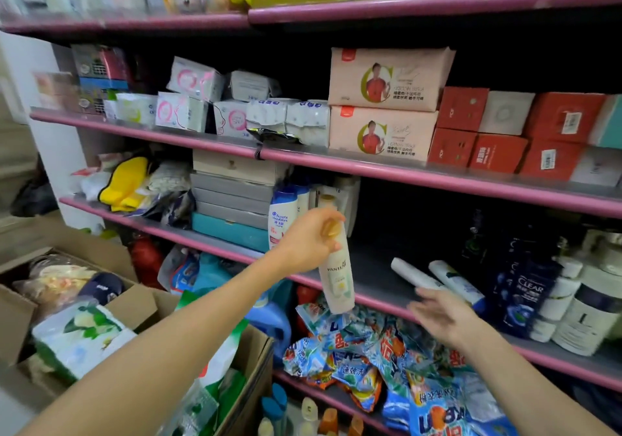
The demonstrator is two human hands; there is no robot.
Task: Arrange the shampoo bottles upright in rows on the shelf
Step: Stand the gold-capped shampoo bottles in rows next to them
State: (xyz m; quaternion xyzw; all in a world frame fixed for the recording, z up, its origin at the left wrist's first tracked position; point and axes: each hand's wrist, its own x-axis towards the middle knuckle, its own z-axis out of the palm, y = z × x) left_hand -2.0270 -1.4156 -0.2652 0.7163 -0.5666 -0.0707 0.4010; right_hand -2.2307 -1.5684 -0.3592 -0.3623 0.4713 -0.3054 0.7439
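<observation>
Glossy plastic is showing on the Pantene bottle [336,275]; the shelf edge [404,174] is looking smooth pink, the cardboard box [134,301] matt.

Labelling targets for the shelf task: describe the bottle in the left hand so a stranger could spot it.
Find the pink-edged shelf holding dark Clear bottles on the right. In front of its bare middle stretch, the left hand grips a tall cream Pantene bottle by its gold cap, bottom hanging down. Unlike the two white bottles lying flat on the shelf, it is held in the air.

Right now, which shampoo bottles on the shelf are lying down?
The two white cylindrical bottles lying side by side on the grey shelf, just beyond the right hand; the dark Clear bottles stand upright.
</observation>
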